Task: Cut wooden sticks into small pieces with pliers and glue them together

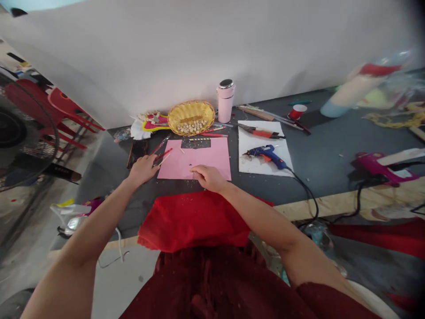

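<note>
My left hand (142, 170) is at the left edge of a pink sheet (172, 166), its fingers curled at the near ends of a thin pale wooden stick (165, 158) and a red pencil-like stick (165, 153). The pale stick seems to come from the fingertips. My right hand (211, 178) rests low over the sheet with thumb and index finger together; anything between them is too small to make out. A small dark speck (190, 165) lies on the sheet near that fingertip. A short pale stick piece (182, 151) lies further up.
Behind the sheet stand a wicker basket (207, 116) with small pale pieces and a pink flask (225, 103). To the right, a blue glue gun (267, 153) and pliers (260, 132) lie on a white board (247, 166). Red cloth (195, 219) covers the front edge.
</note>
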{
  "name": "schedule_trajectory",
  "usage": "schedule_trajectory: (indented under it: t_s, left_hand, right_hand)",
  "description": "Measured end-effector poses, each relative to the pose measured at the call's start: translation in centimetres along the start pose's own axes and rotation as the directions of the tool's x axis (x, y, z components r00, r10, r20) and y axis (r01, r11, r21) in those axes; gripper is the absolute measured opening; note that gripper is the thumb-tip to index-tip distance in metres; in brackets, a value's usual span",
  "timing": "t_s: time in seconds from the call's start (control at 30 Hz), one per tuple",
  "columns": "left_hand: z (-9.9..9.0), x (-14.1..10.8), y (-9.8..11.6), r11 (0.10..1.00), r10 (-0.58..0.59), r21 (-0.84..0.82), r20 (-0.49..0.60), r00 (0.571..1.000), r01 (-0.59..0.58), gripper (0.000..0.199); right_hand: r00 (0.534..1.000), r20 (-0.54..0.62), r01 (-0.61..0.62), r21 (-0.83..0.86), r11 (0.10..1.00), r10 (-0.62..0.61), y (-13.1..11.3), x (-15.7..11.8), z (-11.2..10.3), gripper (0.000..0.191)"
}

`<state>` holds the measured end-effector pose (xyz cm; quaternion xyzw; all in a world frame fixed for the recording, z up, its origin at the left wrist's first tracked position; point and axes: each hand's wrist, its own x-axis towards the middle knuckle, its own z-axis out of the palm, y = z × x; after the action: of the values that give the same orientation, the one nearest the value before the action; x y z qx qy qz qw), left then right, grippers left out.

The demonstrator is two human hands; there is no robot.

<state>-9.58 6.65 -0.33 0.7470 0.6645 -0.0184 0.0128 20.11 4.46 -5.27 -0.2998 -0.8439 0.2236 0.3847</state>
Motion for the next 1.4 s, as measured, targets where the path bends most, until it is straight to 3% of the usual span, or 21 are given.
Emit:
schedule_trajectory:
  t_s: [0.17,0.53,0.77,0.87,1.03,1.23,1.33,1.4]
  left_hand:
    - [0.6,0.3,-0.3,0.997,-0.062,-0.036,-0.003,0.998,0.062,0.029]
    - [-0.1,0.2,-0.6,0.983,-0.138,-0.128,-0.049,0.989,0.130,0.024]
    - [-2.1,0.8,-1.8,0.869,-0.384,-0.407,-0.198,0.902,0.280,0.026]
    - [-2.6,1.4,-2.6,0.888,-0.388,-0.353,-0.224,0.894,0.296,0.027]
    - [-2.5,1.8,-3.5,0.908,-0.366,-0.275,-0.158,0.917,0.315,0.023]
    - [-2.7,2.4,-4.7,0.891,-0.429,-0.224,-0.134,0.893,0.394,0.023]
    - [-2.8,2.6,-4.1,0.898,-0.425,-0.194,-0.158,0.891,0.394,0.028]
    - [-2.7,2.5,-2.8,0.935,-0.348,-0.154,-0.221,0.911,0.320,0.035]
  right_hand:
    - [1.000,0.001,0.009,-0.032,0.999,-0.009,-0.1,-0.1,0.1,0.027]
    - [0.999,0.036,-0.012,-0.060,0.998,0.015,-0.1,-0.3,0.1,0.027]
    - [0.999,0.048,-0.013,-0.056,0.998,0.016,-0.2,-0.2,-0.1,0.026]
    - [0.998,0.056,-0.017,-0.062,0.998,0.020,-0.1,-0.1,-0.1,0.025]
    - [0.999,0.043,0.000,-0.067,0.998,0.003,0.1,-0.2,0.1,0.026]
    - [0.998,0.058,0.008,-0.082,0.997,-0.003,-0.1,-0.1,0.0,0.027]
    - [0.998,0.068,0.011,-0.090,0.996,-0.005,-0.2,-0.1,0.0,0.027]
    - [0.997,0.075,0.018,-0.086,0.996,-0.011,-0.2,-0.1,0.0,0.027]
